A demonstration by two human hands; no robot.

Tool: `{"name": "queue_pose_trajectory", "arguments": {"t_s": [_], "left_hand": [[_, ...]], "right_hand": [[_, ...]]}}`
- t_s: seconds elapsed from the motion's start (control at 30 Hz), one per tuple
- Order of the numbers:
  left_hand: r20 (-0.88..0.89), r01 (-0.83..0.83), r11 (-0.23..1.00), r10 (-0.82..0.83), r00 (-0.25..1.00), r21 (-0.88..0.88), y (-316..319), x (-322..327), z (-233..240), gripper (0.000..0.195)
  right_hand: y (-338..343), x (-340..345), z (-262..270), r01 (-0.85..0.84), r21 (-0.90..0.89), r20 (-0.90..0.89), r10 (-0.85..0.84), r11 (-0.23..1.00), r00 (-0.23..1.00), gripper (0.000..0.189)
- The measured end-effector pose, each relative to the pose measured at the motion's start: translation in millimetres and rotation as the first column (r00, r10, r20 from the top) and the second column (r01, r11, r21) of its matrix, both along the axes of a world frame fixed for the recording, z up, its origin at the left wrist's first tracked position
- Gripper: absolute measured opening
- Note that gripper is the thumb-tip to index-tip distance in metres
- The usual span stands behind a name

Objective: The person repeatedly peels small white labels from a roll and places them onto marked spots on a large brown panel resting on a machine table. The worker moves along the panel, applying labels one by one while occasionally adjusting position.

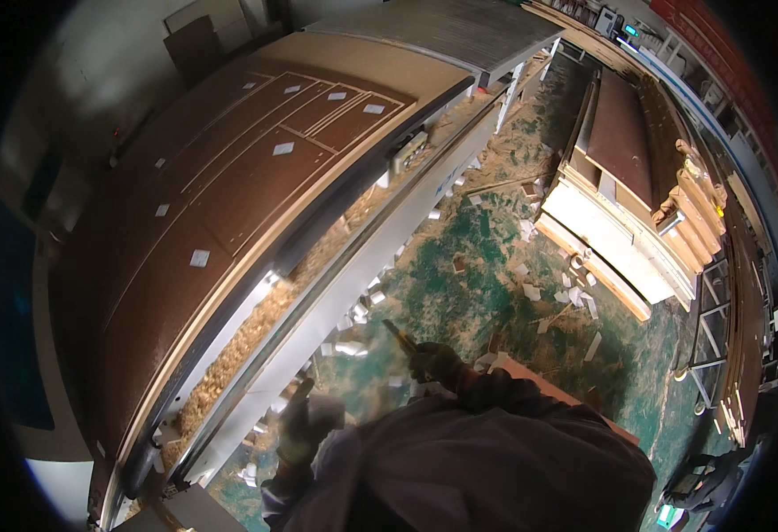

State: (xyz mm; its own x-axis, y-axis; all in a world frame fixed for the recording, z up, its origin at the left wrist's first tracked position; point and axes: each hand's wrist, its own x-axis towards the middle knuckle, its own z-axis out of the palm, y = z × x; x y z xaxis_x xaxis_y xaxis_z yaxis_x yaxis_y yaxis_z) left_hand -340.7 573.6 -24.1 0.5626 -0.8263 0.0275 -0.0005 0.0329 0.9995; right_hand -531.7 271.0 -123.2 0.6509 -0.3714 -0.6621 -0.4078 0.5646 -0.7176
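My right hand [437,364], in a dark work glove, is closed around a utility knife [399,336] with a yellow part on its body. The knife points up and left over the green floor. Lower left is my gloved left hand [299,425], close to the pale side rail of a CNC cutting machine [336,326]. A blurred pale shape [326,411] shows at its fingers; whether the hand holds it is unclear. On the machine bed lies a brown panel [229,199] with cut lines and several white labels [199,258].
Sawdust [229,372] fills the machine's side trough. Paper scraps [532,291] litter the green floor [455,266]. Stacked boards [608,239] stand at right, with work gloves [692,179] on top. A reddish board [562,392] is beside me. Another person [712,479] is at lower right.
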Motion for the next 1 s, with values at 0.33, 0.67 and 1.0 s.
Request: {"name": "queue_pose_trajectory", "arguments": {"t_s": [0.33,0.67,1.0], "left_hand": [[0.134,0.148,0.976,-0.170,0.976,0.158,-191.9,54.7,13.2,0.087],[0.320,0.273,0.962,-0.259,0.911,0.001,-422.0,149.2,40.7,0.089],[0.373,-0.127,0.984,0.072,0.925,0.125,-445.9,160.4,35.5,0.082]], "right_hand": [[-160.7,0.4,5.0,0.460,0.161,0.131,-0.481,0.873,0.867,0.037],[-333.5,10.0,-6.7,0.583,0.025,0.320,-0.559,0.812,0.765,0.021],[-622.3,153.5,-44.2,-0.329,-0.942,-0.312,-0.192,-0.063,0.930,0.076]]}}
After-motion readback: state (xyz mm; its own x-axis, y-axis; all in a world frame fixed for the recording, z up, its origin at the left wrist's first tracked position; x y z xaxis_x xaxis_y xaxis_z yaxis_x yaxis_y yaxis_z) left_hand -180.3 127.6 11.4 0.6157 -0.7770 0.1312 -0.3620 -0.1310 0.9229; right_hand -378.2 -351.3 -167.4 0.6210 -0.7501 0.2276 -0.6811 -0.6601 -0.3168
